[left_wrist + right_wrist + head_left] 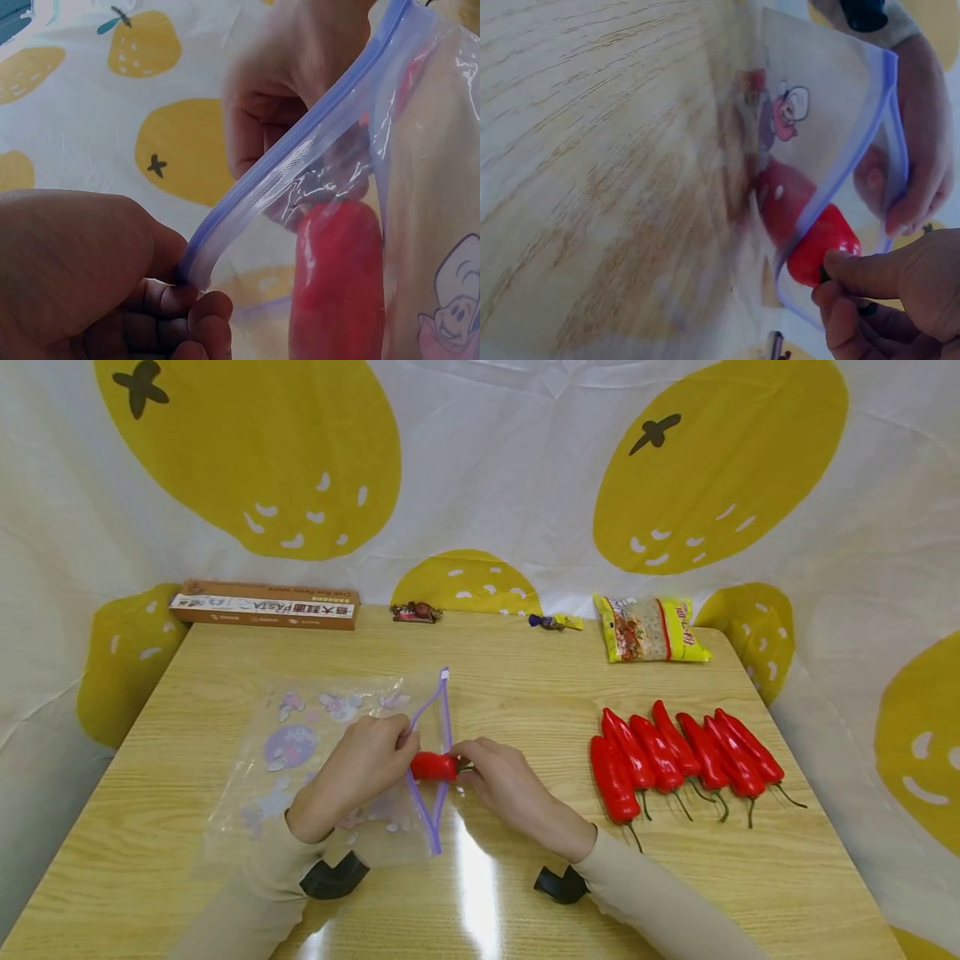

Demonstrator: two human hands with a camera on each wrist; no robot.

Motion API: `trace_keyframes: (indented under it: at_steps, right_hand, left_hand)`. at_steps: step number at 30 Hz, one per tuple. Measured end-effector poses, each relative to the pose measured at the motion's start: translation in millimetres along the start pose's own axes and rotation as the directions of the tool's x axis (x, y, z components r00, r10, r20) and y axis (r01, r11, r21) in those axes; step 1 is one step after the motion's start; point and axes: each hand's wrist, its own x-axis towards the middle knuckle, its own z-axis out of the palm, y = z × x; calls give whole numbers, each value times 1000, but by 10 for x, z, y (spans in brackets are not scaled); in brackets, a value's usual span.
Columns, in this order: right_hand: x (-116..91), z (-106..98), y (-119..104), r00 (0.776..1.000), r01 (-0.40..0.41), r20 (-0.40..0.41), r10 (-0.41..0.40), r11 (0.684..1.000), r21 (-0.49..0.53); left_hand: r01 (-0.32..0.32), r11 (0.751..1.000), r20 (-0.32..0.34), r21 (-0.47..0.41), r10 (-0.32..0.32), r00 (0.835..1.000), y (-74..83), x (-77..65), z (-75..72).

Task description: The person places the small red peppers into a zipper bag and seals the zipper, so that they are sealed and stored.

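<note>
A clear zip bag (243,814) with printed cartoon figures lies on the table, its purple-edged mouth held apart. My left hand (363,762) pinches the upper lip of that mouth between thumb and fingers; the left wrist view shows the purple zip strip (259,180) in its grasp. One red pepper (433,767) passes through the opening, tip end inside the bag and stem end outside. In the right wrist view my right hand (907,285) pinches this pepper (821,244) at its green stem. The pepper's tip is hidden beneath my left hand in the head view.
Several red peppers (663,756) lie side by side at the right. Along the back are a pasta box (266,606), a brown-wrapped sweet (416,612), a yellow-and-purple sweet (555,622) and a yellow food packet (651,628). A fruit-patterned cloth (487,485) hangs behind the wooden table (525,693).
</note>
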Motion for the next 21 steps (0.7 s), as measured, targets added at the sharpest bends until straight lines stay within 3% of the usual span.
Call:
trace_keyframes:
  at_steps: [6,14,21]
  right_hand:
    - [108,130,-19,999,-32,28,32,999,-13]
    - [262,280,-96,998,1,63,-3,1000,20]
    - [373,427,-123,999,1,50,2,998,-60]
  left_hand:
    - [-28,1000,-8,-3,28,1000,-2,-10,9]
    - [-38,999,-25,7,38,999,12,-11,-7]
    - [-51,998,-32,25,52,998,37,-13,-13]
